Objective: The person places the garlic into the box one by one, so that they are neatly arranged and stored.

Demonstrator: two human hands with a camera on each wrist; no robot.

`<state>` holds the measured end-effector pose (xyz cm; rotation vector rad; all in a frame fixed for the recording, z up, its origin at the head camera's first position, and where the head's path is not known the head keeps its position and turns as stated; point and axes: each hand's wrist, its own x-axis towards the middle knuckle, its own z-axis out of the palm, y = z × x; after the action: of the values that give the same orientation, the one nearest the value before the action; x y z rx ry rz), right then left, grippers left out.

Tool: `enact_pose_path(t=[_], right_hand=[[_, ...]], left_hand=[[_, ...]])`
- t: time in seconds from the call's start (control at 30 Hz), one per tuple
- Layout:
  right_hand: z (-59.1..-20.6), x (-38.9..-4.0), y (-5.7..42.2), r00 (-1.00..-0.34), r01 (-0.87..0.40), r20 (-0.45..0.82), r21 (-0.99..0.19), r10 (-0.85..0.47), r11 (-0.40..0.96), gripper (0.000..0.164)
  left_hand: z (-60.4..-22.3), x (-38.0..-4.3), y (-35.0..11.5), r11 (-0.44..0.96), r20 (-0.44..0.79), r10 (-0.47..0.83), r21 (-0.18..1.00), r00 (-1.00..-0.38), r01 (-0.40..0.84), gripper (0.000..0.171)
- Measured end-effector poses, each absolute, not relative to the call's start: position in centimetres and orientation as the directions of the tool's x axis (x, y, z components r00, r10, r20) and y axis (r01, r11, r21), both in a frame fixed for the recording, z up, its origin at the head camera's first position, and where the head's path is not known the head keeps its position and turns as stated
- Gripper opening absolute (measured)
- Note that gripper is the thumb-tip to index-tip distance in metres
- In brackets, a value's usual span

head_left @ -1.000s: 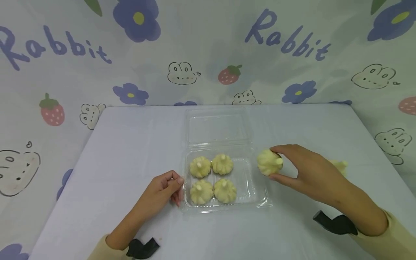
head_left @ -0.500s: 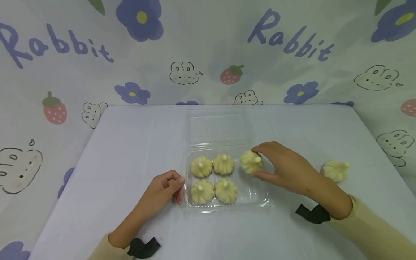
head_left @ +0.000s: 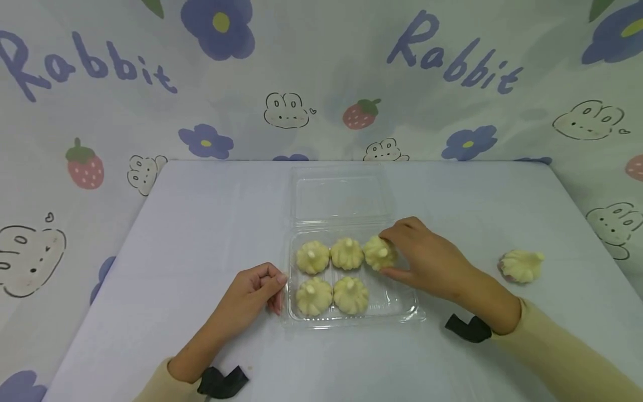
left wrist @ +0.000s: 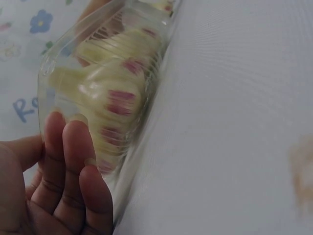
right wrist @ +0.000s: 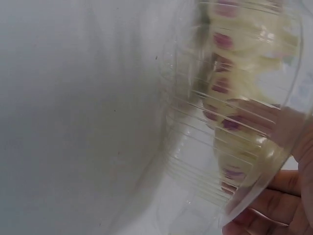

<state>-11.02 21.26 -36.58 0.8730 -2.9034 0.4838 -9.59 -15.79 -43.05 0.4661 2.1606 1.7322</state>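
A clear plastic clamshell container [head_left: 397, 310] lies on the white table with its lid [head_left: 341, 198] folded back. Several pale garlic bulbs stand in it, stems up, among them a front-left bulb [head_left: 313, 297] and a back-middle bulb [head_left: 346, 254]. My right hand [head_left: 434, 259] pinches another garlic bulb [head_left: 379, 253] between thumb and fingers, low inside the container's back right. My left hand [head_left: 255, 289] grips the container's left rim with thumb and fingertips. Through the wall in the left wrist view, a bulb [left wrist: 98, 90] shows purple marks. In the right wrist view, the fingers [right wrist: 276, 203] are partly behind the plastic.
One more garlic bulb [head_left: 522, 266] lies on its side on the table [head_left: 502, 206], right of the container. A patterned cloth [head_left: 321, 67] hangs behind the table. Black straps [head_left: 469, 328] are on both wrists.
My right hand has carried its garlic bulb leftward from outside the container into the back right, beside the back-middle bulb. The left hand stays at the rim.
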Motion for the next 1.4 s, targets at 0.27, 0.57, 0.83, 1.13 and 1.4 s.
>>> enact_pose_path(t=[0.27, 0.57, 0.83, 1.13, 1.4], right_hand=[[-37.5, -11.3, 20.9, -0.747, -0.652, 0.249, -0.094, -0.617, 0.752, 0.056], [-37.7, -11.5, 20.4, -0.702, -0.673, 0.284, 0.034, -0.653, 0.739, 0.053], [-37.5, -11.4, 19.9, -0.728, -0.633, 0.261, 0.099, -0.634, 0.768, 0.057], [-37.6, -11.3, 20.0, -0.750, -0.613, 0.284, 0.043, -0.598, 0.789, 0.054], [-37.8, -11.0, 20.4, -0.742, -0.629, 0.327, -0.036, -0.586, 0.776, 0.049]], left_hand=[[-42.9, -9.6, -15.8, 0.207, -0.049, 0.452, 0.977, -0.891, 0.051, 0.027], [-42.8, -9.5, -15.8, 0.219, -0.058, 0.447, 0.975, -0.893, 0.047, 0.027], [-42.6, -9.5, -15.7, 0.228, -0.064, 0.442, 0.973, -0.894, 0.042, 0.028], [-42.7, -9.5, -15.7, 0.227, -0.066, 0.446, 0.973, -0.893, 0.041, 0.028], [-42.7, -9.5, -15.7, 0.223, -0.063, 0.443, 0.974, -0.894, 0.042, 0.027]])
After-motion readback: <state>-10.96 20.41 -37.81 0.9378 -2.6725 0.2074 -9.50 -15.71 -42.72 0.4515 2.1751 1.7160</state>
